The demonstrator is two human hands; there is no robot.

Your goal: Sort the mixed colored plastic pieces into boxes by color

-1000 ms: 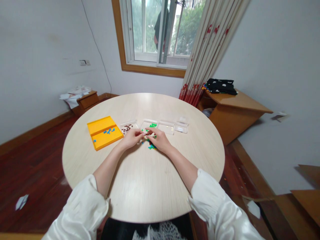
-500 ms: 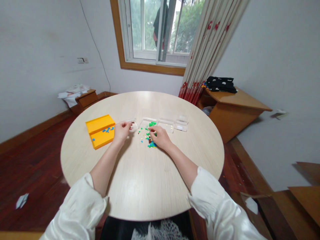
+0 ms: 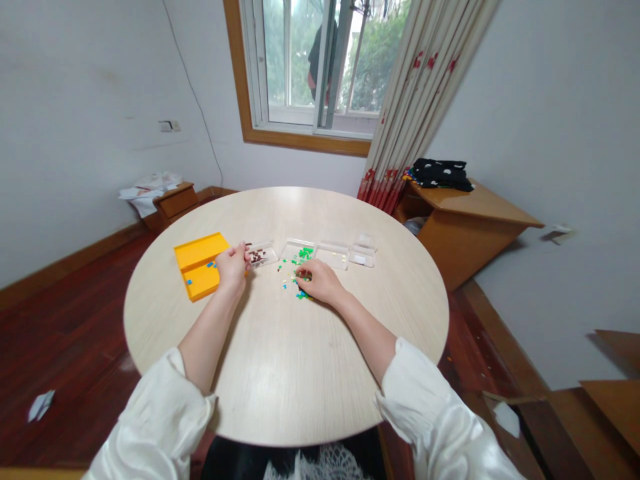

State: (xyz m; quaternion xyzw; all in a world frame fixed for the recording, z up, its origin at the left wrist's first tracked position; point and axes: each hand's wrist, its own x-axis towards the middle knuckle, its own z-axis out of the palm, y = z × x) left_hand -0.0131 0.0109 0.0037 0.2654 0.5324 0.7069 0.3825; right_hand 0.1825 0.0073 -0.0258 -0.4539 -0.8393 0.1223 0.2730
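Across the pale table (image 3: 280, 373), well in from its near edge, lay loose coloured pieces (image 3: 301, 295), the right hand (image 3: 321, 281) curled over them; whether its fingers gripped any was unclear. Nearer the left edge, the left hand (image 3: 232, 269) pinched what looked like a dark piece (image 3: 249, 245) beside a clear tray (image 3: 271, 253), whose walls presumably kept brown bits (image 3: 257, 256) gathered.

Walls (image 3: 75, 67): white, smudged in places; a cord (image 3: 187, 73) runs down at upper left, past a socket (image 3: 169, 126).
Window (image 3: 277, 60): top centre, brown wood surround, greenery behind the glass.
Curtain (image 3: 425, 80): cream with red patterning, right of the window.
Bench (image 3: 290, 373): round, pale wood grain, centre of the frame.
Floor (image 3: 65, 340): dark red-brown boards, lower left.
Cabinet (image 3: 480, 230): brown wood, right of the frame, dark spotted cloth (image 3: 443, 175) on top.
Light: daylight, brightest at the window, soft sheen across the bench.
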